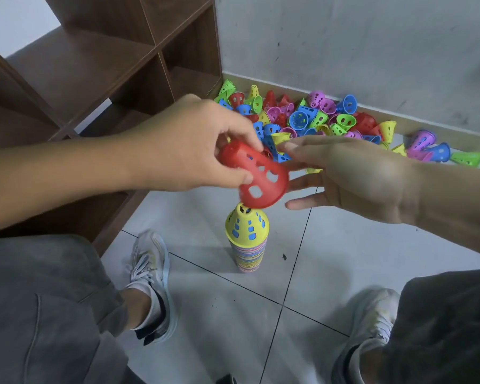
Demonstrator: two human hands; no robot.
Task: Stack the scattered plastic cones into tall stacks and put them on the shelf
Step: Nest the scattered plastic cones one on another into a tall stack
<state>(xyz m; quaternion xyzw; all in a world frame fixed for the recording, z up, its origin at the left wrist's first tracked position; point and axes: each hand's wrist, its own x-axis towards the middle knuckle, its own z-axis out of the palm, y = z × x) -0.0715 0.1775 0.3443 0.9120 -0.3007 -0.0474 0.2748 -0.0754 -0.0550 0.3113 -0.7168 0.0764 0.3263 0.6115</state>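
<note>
- My left hand pinched 1 red cone by its narrow end, tilted, its wide rim just above the stack.
- My right hand was spread, fingers straight, touching the red cone's far side.
- The stack stood on the floor tiles, topped by a yellow cone.
- I judged the step as stacking: next, level the cone and seat it.
- Loose cones lay piled by the wall; the shelf stood left.

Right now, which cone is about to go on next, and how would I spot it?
Start at the tall striped stack standing on the floor tiles between the person's shoes, topped by a yellow cone. Just above it, the left hand holds a red cone, tilted. It is the only cone off the floor.
</note>
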